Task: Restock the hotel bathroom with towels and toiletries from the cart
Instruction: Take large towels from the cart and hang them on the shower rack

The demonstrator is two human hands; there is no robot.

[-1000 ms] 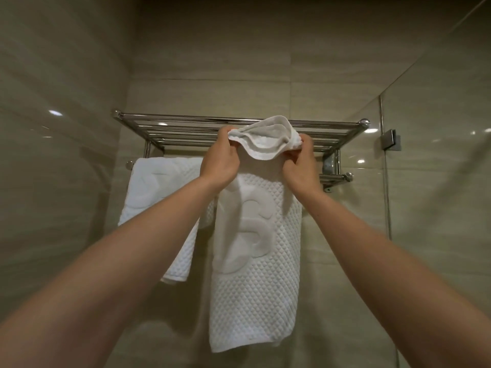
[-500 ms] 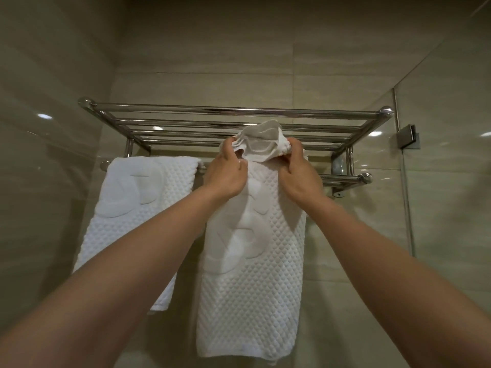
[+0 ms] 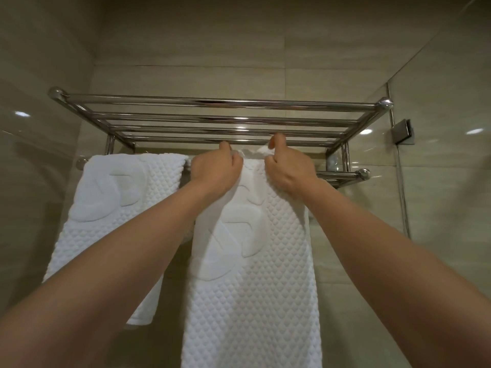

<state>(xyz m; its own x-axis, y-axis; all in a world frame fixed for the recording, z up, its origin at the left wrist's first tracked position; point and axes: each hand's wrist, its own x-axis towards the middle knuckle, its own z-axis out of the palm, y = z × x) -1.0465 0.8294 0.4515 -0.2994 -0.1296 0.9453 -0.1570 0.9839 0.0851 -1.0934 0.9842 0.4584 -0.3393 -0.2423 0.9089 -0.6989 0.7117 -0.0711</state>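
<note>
Up high, both hands, left hand [image 3: 215, 171] and right hand [image 3: 288, 170], clamp fingers on the white waffle-textured towel [image 3: 252, 274] at the chrome rail [image 3: 342, 175].

Glossy beige tiled walls [image 3: 186, 49] meet a glass panel [image 3: 446, 181].

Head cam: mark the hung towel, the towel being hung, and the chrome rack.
hung towel [image 3: 111, 208]: head view, on its waffle-weave front face.
towel being hung [image 3: 255, 274]: head view, on its hanging front panel.
chrome rack [image 3: 212, 102]: head view, on the front top bar.
</note>
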